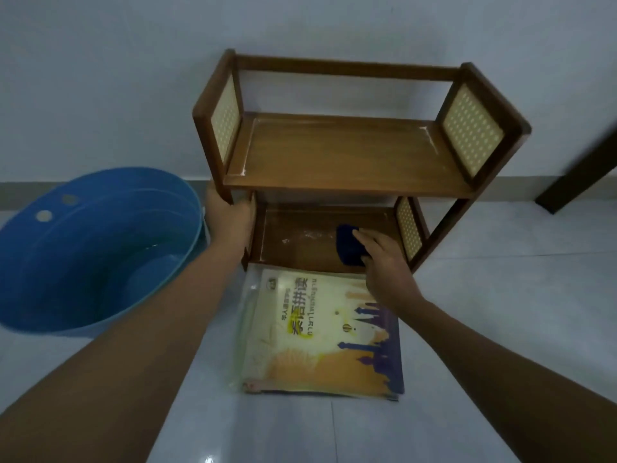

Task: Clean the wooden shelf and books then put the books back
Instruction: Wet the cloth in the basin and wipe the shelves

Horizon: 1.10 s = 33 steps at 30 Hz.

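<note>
Right hand (387, 262) fingers pressing dark blue cloth (349, 245) on lower tier of brown wooden two-tier shelf (344, 152), left hand (230, 215) gripping shelf's left post, yellow-purple book (320, 332) flat on floor, long axis front-to-back, w/ title upside down.

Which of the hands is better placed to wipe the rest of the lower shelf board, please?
Right. The right hand already presses the dark blue cloth on the lower board of the wooden shelf, while the left hand grips the shelf's left post, steadying it.

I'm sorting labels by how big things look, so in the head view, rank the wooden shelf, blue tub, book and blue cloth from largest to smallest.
1. wooden shelf
2. blue tub, nearly as large; it sits nearer the camera, so this is unsure
3. book
4. blue cloth, under the right hand
</note>
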Each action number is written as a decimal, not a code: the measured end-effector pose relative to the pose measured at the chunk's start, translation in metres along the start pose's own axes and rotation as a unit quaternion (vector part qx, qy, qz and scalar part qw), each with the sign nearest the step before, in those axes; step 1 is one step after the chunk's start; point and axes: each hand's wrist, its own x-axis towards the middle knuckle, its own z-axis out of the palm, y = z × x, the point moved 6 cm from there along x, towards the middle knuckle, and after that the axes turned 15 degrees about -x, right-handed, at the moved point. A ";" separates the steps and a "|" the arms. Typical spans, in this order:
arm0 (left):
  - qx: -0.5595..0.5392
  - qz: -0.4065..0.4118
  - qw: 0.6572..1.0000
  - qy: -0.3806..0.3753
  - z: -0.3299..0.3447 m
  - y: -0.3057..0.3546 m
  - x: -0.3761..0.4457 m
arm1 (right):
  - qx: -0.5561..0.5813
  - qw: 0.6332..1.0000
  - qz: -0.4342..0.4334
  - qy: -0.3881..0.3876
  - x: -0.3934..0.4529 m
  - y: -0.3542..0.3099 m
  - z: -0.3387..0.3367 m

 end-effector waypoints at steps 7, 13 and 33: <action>0.018 -0.084 0.996 -0.018 -0.001 -0.085 0.023 | 0.008 0.979 0.192 -0.062 0.050 0.094 0.075; -0.018 -0.051 0.998 -0.016 0.001 -0.102 0.026 | -0.129 0.931 0.231 -0.250 0.092 0.042 0.141; -0.012 -0.030 0.999 -0.016 0.003 -0.106 0.029 | -0.098 0.934 0.260 -0.223 0.136 -0.001 0.153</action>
